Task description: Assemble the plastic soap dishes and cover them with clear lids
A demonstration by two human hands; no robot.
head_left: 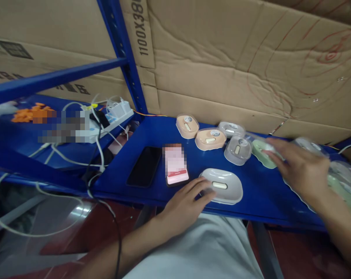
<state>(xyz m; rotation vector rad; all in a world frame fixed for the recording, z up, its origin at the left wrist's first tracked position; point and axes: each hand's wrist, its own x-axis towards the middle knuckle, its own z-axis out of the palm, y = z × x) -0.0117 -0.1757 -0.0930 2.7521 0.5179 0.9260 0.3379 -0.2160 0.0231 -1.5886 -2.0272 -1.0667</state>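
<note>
A pale grey soap dish (235, 186) without a lid lies near the table's front edge, with a small white oval piece (220, 185) at its centre. At its left end is my left hand (188, 199), fingers and thumb apart, the blurred tips over the rim. Farther right, my right hand (301, 166) is smeared by motion at a green soap box (261, 155). Something pale shows by its fingertips; whether they grip it or the box I cannot tell. Beside that green box stands a grey soap box (236, 151) under a clear lid.
Two peach soap boxes (210, 139) and another grey box (230, 128) stand at the back. More lidded boxes (342, 186) are at the right. A dark phone (144, 166) and a lit phone (178, 176) lie left. Cables and a power strip (120, 112) occupy the adjoining shelf.
</note>
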